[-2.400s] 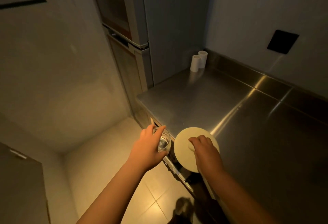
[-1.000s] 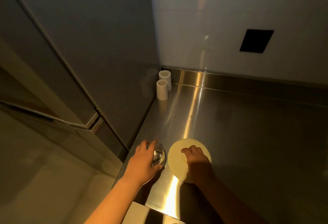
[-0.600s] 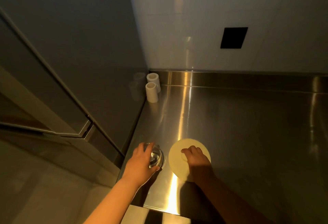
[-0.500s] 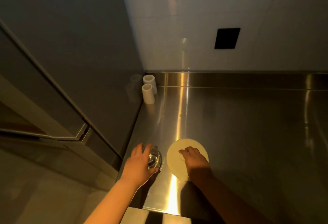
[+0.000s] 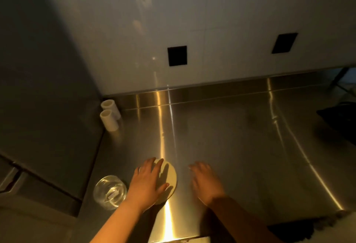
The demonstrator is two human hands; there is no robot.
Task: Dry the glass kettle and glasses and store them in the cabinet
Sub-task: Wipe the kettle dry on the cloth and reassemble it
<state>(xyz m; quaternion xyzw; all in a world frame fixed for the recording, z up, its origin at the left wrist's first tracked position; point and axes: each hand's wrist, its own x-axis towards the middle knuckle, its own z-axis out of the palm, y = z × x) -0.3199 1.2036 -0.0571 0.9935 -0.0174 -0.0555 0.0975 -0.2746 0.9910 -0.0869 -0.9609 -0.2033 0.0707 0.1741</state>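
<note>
Glass (image 5: 110, 191) upright on surface (image 5: 231, 136), just left of left hand (image 5: 148, 182).
Left hand flat on pale disc (image 5: 170, 175); right hand (image 5: 204, 180) empty, fingers loose, farther off.

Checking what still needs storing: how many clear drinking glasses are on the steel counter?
1: the clear drinking glass stands near the steel counter's front-left corner, beside the left hand. Others may be out of view.

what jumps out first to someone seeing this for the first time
A bright streak of light runs down the steel counter. At its near end the left hand rests flat on a pale round disc, with a clear glass standing at the counter's left edge. Two white cylinders sit in the far left corner.
</note>
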